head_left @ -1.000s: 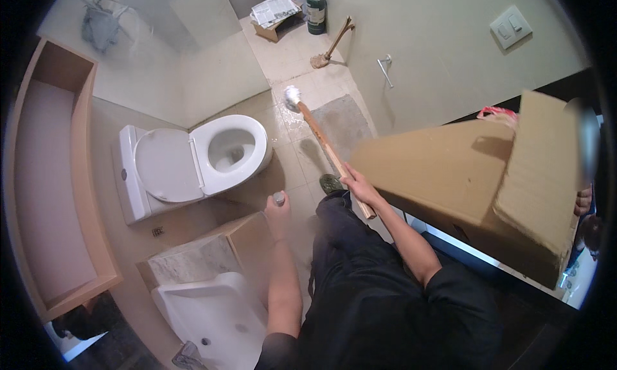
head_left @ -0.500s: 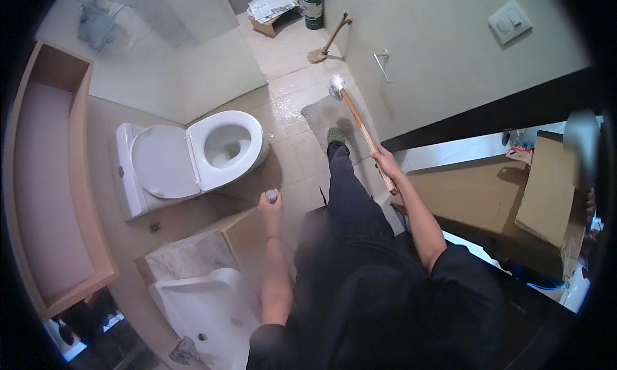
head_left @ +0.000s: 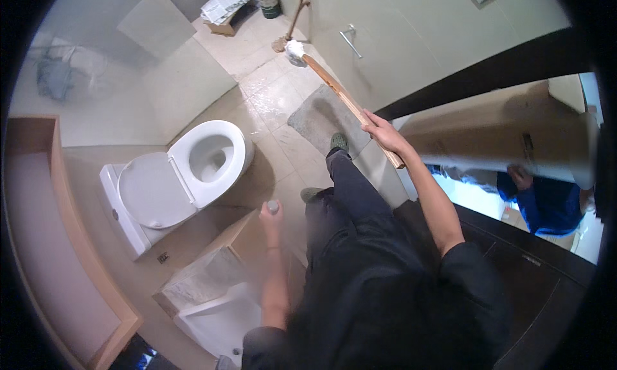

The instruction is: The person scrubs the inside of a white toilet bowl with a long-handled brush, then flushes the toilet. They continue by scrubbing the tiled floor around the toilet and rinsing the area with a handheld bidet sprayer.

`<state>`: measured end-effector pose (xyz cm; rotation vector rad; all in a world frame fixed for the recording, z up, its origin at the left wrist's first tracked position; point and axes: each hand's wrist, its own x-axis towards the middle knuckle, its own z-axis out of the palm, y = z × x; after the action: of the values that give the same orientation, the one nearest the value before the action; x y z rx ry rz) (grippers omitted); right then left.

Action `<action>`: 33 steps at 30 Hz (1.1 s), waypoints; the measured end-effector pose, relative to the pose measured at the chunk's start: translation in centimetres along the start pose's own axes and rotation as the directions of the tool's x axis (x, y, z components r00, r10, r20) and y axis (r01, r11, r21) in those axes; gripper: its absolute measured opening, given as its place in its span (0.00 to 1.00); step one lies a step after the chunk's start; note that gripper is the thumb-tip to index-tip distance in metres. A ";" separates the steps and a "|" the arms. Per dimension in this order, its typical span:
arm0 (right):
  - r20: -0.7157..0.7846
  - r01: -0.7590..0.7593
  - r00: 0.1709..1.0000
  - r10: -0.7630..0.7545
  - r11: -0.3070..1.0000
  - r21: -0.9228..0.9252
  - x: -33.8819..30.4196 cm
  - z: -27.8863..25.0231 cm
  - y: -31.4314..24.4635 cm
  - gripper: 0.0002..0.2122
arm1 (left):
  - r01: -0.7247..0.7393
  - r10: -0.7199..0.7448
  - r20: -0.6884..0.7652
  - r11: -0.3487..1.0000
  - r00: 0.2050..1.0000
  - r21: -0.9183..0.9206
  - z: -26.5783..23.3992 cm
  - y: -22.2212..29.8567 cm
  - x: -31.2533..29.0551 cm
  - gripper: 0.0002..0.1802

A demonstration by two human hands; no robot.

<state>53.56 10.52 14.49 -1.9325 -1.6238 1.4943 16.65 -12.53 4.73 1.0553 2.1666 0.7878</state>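
Note:
My right hand is wrapped round the lower part of a wooden stick. The stick slants forward and left to a fluffy white head, whose exact kind I cannot make out. Closed at my left side, my left hand grips a small cylinder with a round grey end; the rest of it is hidden by the fingers. Ahead and left stands a white toilet with its lid and seat area uncovered, the lid leaning back against the tank. A grey mat lies under my forward foot.
Nearest my left arm are a white sink and a marble-like ledge. A wooden-framed recess is at far left. Newspapers and a green cylinder stand far ahead. Beyond the doorway, a person in blue handles a large cardboard box.
The view has shifted, and my second foot now shows. The white head appears farther forward and left. Beyond the doorway the cardboard box has moved, and a person in blue shows under it.

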 end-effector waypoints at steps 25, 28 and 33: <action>-0.014 0.028 1.000 -0.027 0.995 0.096 -10.5 3.0 2.5 0.34 | -0.144 0.144 0.093 0.990 0.985 -0.009 -0.2 -0.8 -3.6 0.21; -0.022 -0.039 0.999 0.042 0.991 0.127 -12.3 2.7 5.0 0.34 | -0.175 0.181 0.108 0.983 0.978 -0.064 1.2 -0.9 -2.7 0.22; -0.029 -0.072 0.996 0.079 0.982 0.174 -14.7 2.0 7.1 0.34 | -0.128 0.136 0.070 0.987 0.988 -0.101 2.8 -1.1 -1.4 0.22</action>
<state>58.14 -5.18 16.71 -1.9329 -1.3713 1.5632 18.83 -13.56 2.45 1.1697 1.9900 0.8876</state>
